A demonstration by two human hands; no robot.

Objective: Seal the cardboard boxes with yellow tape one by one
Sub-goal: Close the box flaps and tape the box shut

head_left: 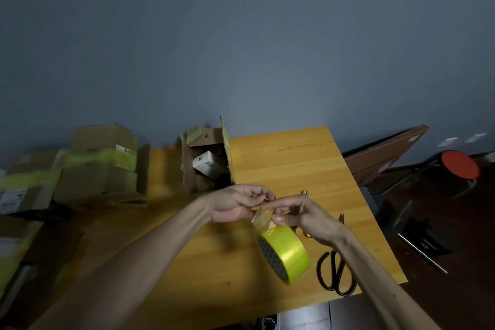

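A roll of yellow tape [288,254] hangs above the wooden table [294,163], its loose end pulled upward. My left hand [235,205] pinches that loose tape end from the left. My right hand [302,218] pinches the tape just above the roll from the right. Behind my hands stands an open cardboard box [207,159] with its flaps up and a white carton inside. Several cardboard boxes [104,163] with yellow tape strips are stacked at the left, blurred.
Black scissors [336,268] lie on the table to the right of the roll. A small yellow-tipped tool [305,193] sits beyond my right hand. Off the table's right edge are a red-topped stool [459,165] and a leaning brown board [385,153].
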